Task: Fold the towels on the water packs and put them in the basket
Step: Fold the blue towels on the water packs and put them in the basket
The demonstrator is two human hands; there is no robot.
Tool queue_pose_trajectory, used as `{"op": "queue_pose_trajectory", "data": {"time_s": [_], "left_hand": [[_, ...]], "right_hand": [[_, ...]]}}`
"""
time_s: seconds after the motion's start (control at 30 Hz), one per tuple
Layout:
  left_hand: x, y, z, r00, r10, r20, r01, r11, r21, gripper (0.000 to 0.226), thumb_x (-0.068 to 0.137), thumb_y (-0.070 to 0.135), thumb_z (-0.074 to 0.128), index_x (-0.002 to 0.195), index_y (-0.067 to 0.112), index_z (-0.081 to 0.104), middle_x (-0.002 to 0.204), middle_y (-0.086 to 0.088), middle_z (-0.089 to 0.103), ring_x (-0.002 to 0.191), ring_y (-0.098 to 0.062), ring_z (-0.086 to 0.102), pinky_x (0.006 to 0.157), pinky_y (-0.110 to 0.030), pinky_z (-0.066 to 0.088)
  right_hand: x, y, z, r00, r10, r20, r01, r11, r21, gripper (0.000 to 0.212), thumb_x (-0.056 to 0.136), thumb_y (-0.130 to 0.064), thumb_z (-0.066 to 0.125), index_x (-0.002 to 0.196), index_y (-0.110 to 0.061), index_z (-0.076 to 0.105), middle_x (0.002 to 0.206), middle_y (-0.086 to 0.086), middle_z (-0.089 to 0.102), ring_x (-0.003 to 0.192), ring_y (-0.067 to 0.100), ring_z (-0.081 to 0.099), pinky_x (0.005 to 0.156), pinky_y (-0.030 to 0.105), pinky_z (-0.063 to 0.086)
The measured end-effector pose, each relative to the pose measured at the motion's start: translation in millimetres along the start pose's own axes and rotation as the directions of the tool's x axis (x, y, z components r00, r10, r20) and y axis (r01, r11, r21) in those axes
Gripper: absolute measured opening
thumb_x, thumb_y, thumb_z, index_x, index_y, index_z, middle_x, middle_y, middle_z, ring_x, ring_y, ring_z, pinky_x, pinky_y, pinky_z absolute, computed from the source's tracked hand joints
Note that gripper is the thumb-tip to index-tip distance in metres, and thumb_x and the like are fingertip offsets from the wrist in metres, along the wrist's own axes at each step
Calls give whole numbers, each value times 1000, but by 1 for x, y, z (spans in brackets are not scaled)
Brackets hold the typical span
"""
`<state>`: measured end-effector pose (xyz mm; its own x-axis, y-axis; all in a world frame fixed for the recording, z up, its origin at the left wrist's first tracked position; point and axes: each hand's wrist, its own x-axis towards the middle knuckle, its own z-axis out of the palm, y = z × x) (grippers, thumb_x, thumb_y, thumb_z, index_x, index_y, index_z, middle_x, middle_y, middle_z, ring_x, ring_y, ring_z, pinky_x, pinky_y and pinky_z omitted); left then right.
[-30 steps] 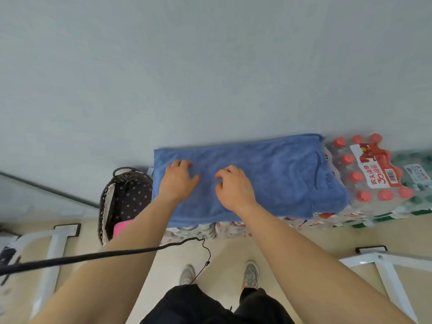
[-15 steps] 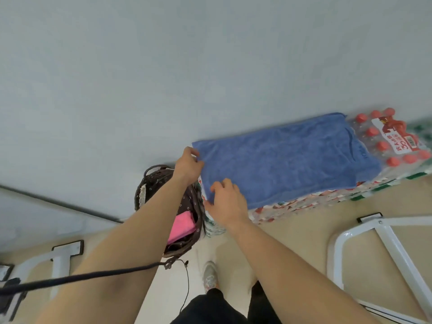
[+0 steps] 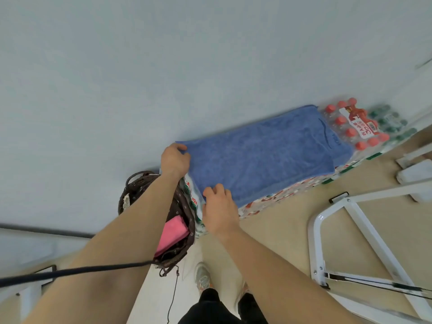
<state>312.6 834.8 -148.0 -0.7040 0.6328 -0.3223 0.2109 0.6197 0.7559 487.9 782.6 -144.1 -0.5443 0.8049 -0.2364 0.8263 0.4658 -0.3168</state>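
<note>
Blue towel [image 3: 264, 157], 1, held by left hand [image 3: 174, 160], right hand [image 3: 218, 211]; 1 basket [image 3: 183, 206].

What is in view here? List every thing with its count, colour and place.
towel: one, blue, spread flat on the water packs
water packs: several, mostly red-capped, green-capped at the right end; on the floor along the wall
basket: one, dark brown, on the floor left of the packs
cloth: one, pink, inside the basket
frame: one, white metal, on the floor at right
cable: one, black, across the left forearm
shoes: two, grey, bottom centre
left hand: grips the towel's far left corner
right hand: fingers curled on the towel's near left corner
</note>
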Motion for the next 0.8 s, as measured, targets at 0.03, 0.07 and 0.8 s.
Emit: {"op": "queue_pose_trajectory", "data": {"time_s": [0.03, 0.07, 0.8], "left_hand": [[0, 1, -1, 1000, 1, 3, -1, 1000, 7, 34, 90, 8, 55, 122, 8, 63, 117, -11, 66, 109, -27, 61, 86, -22, 41], [1, 2, -2, 1000, 7, 3, -7, 1000, 14, 35, 91, 9, 54, 125, 7, 62, 119, -11, 65, 111, -28, 60, 89, -24, 41], [0, 26, -27, 994, 83, -71, -80, 996, 43, 33, 88, 8, 47, 109, 13, 72, 112, -9, 71, 105, -28, 63, 88, -25, 47]], "right_hand": [[-2, -1, -3, 1000, 3, -4, -3, 1000, 5, 24, 91, -12, 53, 115, -15, 54, 117, 7, 47, 106, 30, 48, 80, 40, 49], [-4, -3, -5, 1000, 9, -8, -9, 1000, 11, 24, 91, -10, 51, 114, -15, 55, 116, 7, 47, 106, 29, 48, 78, 40, 48], [8, 6, -52, 999, 25, 37, -34, 967, 253, 19, 91, -7, 46, 104, -11, 59, 110, 9, 52, 89, 32, 55, 76, 42, 47]]}}
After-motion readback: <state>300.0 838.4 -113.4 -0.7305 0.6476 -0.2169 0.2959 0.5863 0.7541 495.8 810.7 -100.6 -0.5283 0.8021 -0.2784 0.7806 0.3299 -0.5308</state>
